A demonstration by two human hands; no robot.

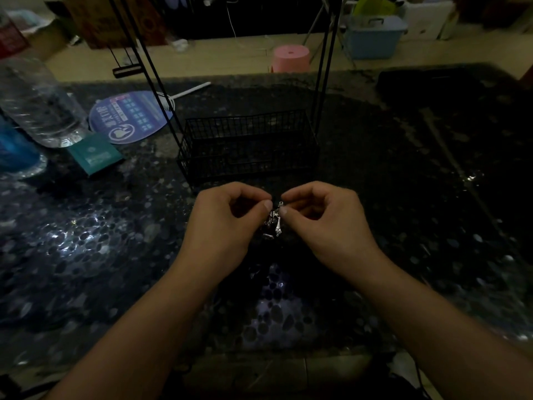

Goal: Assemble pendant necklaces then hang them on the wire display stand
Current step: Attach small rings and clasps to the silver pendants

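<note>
My left hand [227, 217] and my right hand [323, 217] meet over the middle of the dark table, fingertips nearly touching. Between them hangs a small silver pendant [276, 222] made of several dangling metal pieces. Both hands pinch it with thumb and forefinger. Any cord or chain is too dark to make out. The black wire display stand [248, 145] sits just beyond my hands, with a mesh basket at its base and thin uprights rising out of view.
A clear plastic bottle [37, 105] stands at the far left beside a blue cup [14, 151]. A teal packet [95, 154] and a round blue fan [132, 116] lie left of the stand. A pink stool [291, 57] and a blue bin [373, 36] are on the floor behind.
</note>
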